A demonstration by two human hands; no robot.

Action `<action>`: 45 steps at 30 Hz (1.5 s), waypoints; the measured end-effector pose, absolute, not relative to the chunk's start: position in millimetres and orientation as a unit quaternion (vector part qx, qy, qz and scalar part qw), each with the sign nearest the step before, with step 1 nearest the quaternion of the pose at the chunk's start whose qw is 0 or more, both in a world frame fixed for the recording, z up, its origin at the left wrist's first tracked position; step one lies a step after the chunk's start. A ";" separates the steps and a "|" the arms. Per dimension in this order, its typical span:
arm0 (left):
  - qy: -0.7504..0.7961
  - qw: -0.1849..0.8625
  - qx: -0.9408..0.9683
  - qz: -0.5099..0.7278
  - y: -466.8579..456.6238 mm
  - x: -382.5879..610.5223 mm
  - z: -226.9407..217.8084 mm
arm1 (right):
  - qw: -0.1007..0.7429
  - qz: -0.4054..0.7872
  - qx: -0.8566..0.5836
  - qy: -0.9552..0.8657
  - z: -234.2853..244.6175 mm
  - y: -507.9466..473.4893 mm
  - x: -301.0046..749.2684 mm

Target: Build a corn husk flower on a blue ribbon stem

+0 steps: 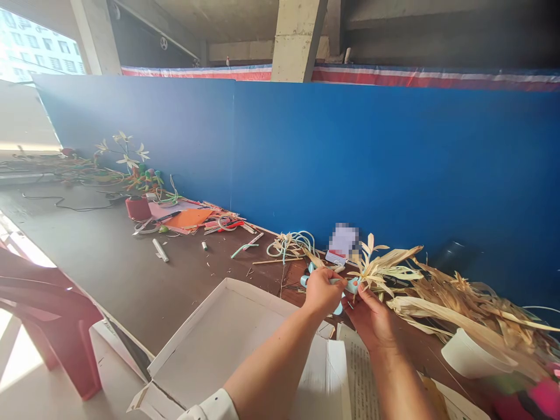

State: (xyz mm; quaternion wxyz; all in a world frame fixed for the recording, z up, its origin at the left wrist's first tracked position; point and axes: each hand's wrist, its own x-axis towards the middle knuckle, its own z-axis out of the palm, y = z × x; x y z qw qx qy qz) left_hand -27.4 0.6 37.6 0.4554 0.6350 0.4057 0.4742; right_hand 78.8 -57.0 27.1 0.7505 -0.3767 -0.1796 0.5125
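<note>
My left hand (324,289) is closed, its fingers pinching a light blue piece (352,284) whose kind I cannot make out. More light blue parts show beside and below that hand; whether they belong to the same thing is unclear. My right hand (371,318) is closed at the base of a flower of pale dried husk (370,265), thumb and fingers together just right of the light blue piece. The husk petals spread upward above both hands. Dried corn husks (464,297) lie in a heap to the right.
An open white cardboard box (227,332) lies in front of me, with a printed sheet (361,373) beside it. A white cup (475,353) stands at the right. Coiled pale green cord (301,242), coloured paper (190,219) and a red spool (137,208) line the blue partition (394,157).
</note>
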 end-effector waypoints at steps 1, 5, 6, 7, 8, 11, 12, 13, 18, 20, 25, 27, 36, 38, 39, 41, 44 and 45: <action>0.406 0.451 0.638 0.474 0.2 -27.7 38.1 | 0.750 0.514 -0.377 -0.178 27.4 -57.1 78.8; 0.406 0.446 0.645 0.469 -0.5 -29.1 39.7 | 0.749 0.514 -0.379 -0.177 29.3 -57.6 78.8; 0.407 0.446 0.645 0.468 -0.6 -29.3 40.1 | 0.749 0.513 -0.380 -0.176 29.8 -57.7 78.6; 0.408 0.446 0.645 0.467 -0.7 -29.5 40.5 | 0.750 0.513 -0.379 -0.177 30.3 -58.0 78.4; 0.409 0.447 0.645 0.466 -0.8 -29.7 40.7 | 0.750 0.513 -0.379 -0.178 30.6 -58.3 78.2; 0.405 0.455 0.644 0.462 -1.1 -29.9 40.9 | 0.748 0.514 -0.373 -0.190 31.0 -59.4 77.9; 0.404 0.457 0.645 0.461 -1.0 -30.1 40.8 | 0.747 0.515 -0.373 -0.195 30.8 -59.6 78.0; 0.403 0.457 0.646 0.461 -0.9 -30.3 40.8 | 0.745 0.517 -0.373 -0.199 30.4 -59.6 78.3; 0.401 0.443 0.650 0.470 -0.3 -32.3 41.9 | 0.732 0.532 -0.369 -0.213 26.1 -58.9 81.3; 0.403 0.440 0.649 0.472 -0.1 -32.9 43.1 | 0.728 0.537 -0.364 -0.221 24.6 -59.1 82.2; 0.402 0.446 0.650 0.466 0.7 -32.7 43.7 | 0.728 0.536 -0.354 -0.240 24.6 -60.2 80.6; 0.402 0.447 0.651 0.464 1.3 -32.1 42.3 | 0.730 0.537 -0.345 -0.246 25.4 -59.8 79.2; 0.414 0.480 0.645 0.427 3.4 -29.2 37.9 | 0.738 0.532 -0.324 -0.257 23.4 -58.9 79.8; 0.418 0.485 0.645 0.418 3.5 -29.2 38.0 | 0.738 0.531 -0.326 -0.256 22.1 -59.4 81.1; 0.419 0.486 0.645 0.414 3.5 -29.2 38.0 | 0.738 0.531 -0.328 -0.256 21.8 -59.5 81.6; 0.419 0.487 0.647 0.410 3.1 -29.2 37.9 | 0.738 0.528 -0.332 -0.258 22.1 -59.6 81.9; 0.417 0.489 0.649 0.408 2.2 -29.1 37.8 | 0.737 0.525 -0.334 -0.263 24.7 -59.7 80.6; 0.415 0.490 0.649 0.407 1.9 -29.1 37.9 | 0.737 0.526 -0.332 -0.265 25.7 -59.8 79.9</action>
